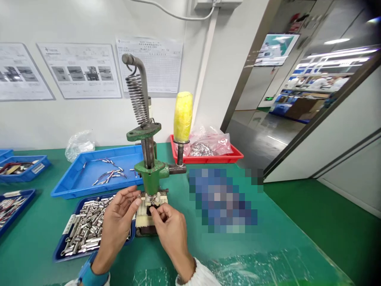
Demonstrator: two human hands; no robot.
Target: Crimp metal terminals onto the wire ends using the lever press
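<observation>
A green hand press [151, 174] with a coil spring and a yellow-wrapped lever handle [182, 117] stands on the green table. My left hand [117, 220] and my right hand [169, 226] both reach to the pale fixture block [144, 214] under the ram. The fingers of each hand are pinched together on a small metal part at the fixture [151, 203]; I cannot make out which hand carries it. A blue tray of several small silver parts [86, 228] lies just left of my left hand.
A larger blue tray [98, 172] with thin metal pieces sits behind. A red tray [208, 153] with plastic bags is at the back right. More blue trays [20, 167] line the left edge. A blurred patch [222, 198] lies right of the press. Papers hang on the wall.
</observation>
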